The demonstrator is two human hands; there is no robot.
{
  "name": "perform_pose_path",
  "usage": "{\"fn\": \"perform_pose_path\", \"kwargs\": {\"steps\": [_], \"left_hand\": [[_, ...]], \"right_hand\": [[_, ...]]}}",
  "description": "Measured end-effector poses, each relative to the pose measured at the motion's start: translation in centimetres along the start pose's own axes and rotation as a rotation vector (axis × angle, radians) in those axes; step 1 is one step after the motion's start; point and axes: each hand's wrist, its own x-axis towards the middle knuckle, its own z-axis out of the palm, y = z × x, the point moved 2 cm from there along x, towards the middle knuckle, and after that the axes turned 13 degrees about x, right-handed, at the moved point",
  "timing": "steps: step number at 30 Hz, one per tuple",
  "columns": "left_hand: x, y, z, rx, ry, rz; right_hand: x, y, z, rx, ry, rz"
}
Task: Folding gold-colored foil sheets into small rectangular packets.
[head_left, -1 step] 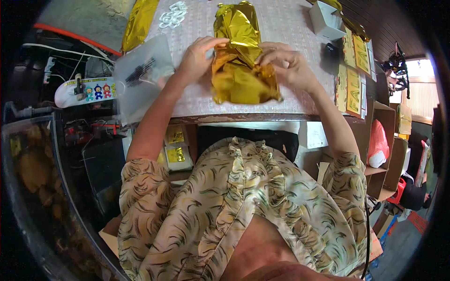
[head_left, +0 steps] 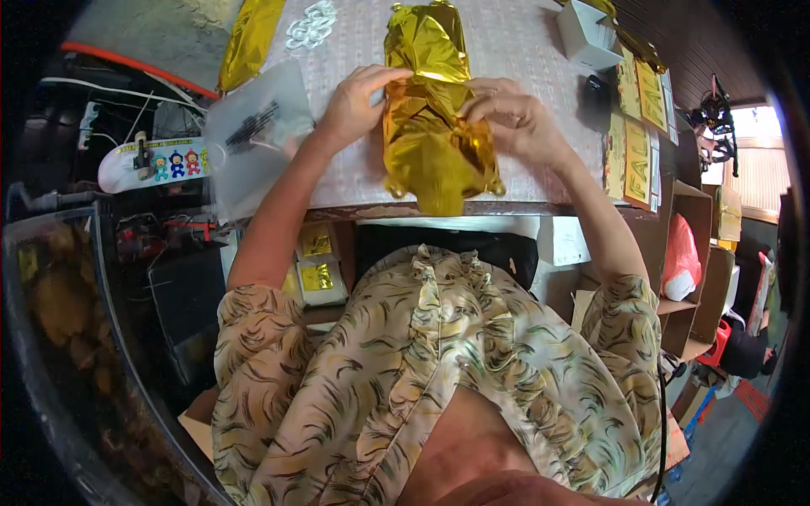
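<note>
A crumpled gold foil piece (head_left: pixel 430 143) lies lengthwise on the table (head_left: pixel 523 42), and its near end hangs slightly over the front edge. My left hand (head_left: pixel 354 105) grips the foil's left side, fingertips pressed on its upper fold. From the other side, my right hand (head_left: pixel 516 118) pinches the foil's right edge near the middle. Both forearms come up from my patterned blouse below.
A second gold foil strip (head_left: pixel 249 38) lies at the table's far left beside a pile of clear rings (head_left: pixel 310 25). A clear plastic bag (head_left: pixel 253 135) with dark small parts sits left of my left hand. A white box (head_left: pixel 586 34) and yellow cards (head_left: pixel 637 135) occupy the right side.
</note>
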Motion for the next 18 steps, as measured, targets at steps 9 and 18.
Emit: {"fn": "perform_pose_path", "kwargs": {"steps": [9, 18], "left_hand": [[1.9, -1.1, 0.9, -0.038, -0.071, 0.021], [3.1, -2.7, -0.4, -0.175, -0.06, -0.345]], "right_hand": [[-1.2, 1.9, 0.1, -0.383, -0.008, -0.131], [-3.3, 0.0, 0.5, -0.163, 0.367, 0.124]]}}
